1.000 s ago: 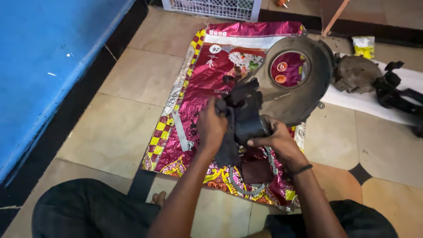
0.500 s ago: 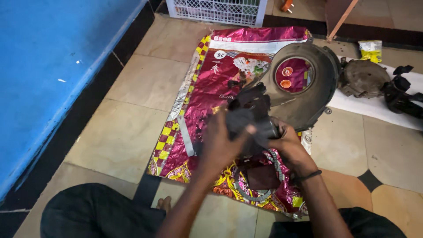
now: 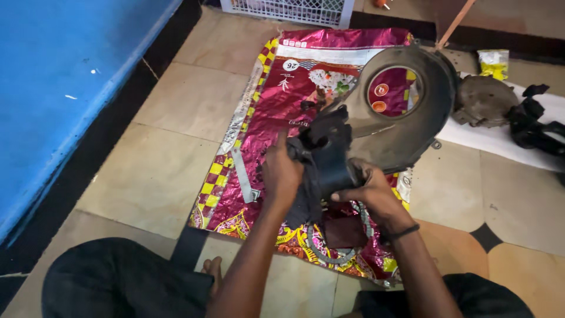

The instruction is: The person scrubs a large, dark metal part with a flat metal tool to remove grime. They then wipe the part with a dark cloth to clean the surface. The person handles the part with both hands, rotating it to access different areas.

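The left hand [image 3: 282, 176] and the right hand [image 3: 369, 189] are both gripping a black, greasy part [image 3: 325, 158] above the middle of the pink sack [image 3: 276, 112] on the floor. It looks slippery and could be dropping onto the grey fan housing [image 3: 406, 138] just beside. Both wrists are bending inward, forearms converging.
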